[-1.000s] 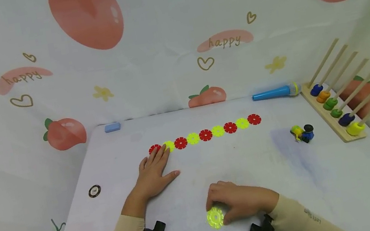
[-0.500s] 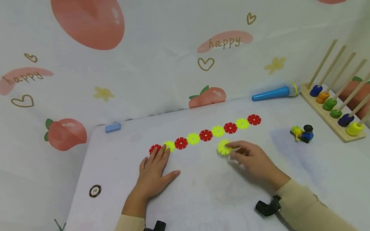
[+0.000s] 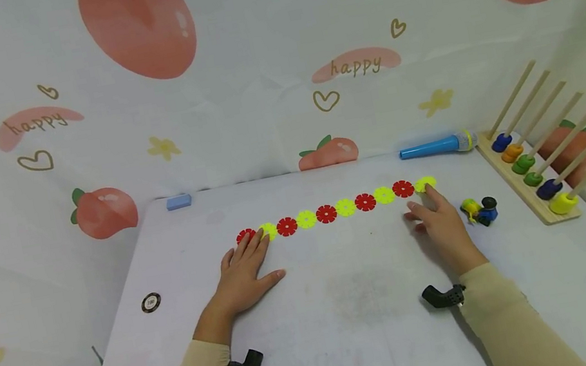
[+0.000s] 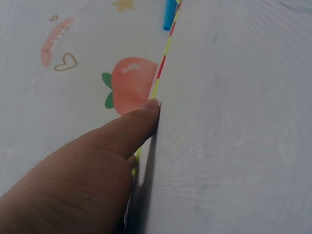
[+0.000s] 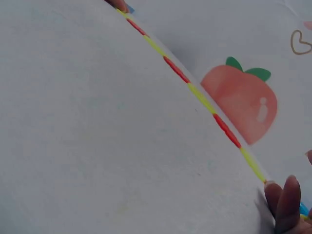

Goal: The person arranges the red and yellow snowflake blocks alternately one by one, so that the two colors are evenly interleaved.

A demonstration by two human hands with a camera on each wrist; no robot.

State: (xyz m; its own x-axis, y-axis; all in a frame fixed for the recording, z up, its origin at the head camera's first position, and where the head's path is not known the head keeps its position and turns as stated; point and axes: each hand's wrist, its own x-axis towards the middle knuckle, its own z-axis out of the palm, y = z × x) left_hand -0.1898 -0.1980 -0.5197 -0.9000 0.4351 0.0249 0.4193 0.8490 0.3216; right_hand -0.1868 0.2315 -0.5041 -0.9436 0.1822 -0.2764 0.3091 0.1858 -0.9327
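Observation:
A row of red and yellow notched plastic snowflake discs (image 3: 326, 214) runs across the white table, the colours alternating. My left hand (image 3: 245, 280) lies palm down with its fingers spread. Its fingertips rest on the leftmost red disc (image 3: 243, 235) and the yellow disc (image 3: 269, 231) beside it, partly covering both. In the left wrist view the thumb (image 4: 141, 117) points out over the table. At the row's right end, my right hand (image 3: 445, 231) touches a yellow disc (image 3: 425, 184) with a straight finger. That disc lies beside the last red disc (image 3: 403, 188); the thumb is apart from it.
A blue toy microphone (image 3: 436, 147) lies at the back right, near a wooden peg board (image 3: 532, 186) with coloured rings. A small toy figure (image 3: 479, 211) sits right of my right hand. A blue block (image 3: 178, 202) and a round black-and-white chip (image 3: 150, 302) lie at left.
My right hand has carried the yellow disc from the table's front to the row's right end, where its thumb is now away from it. The left hand has stayed put.

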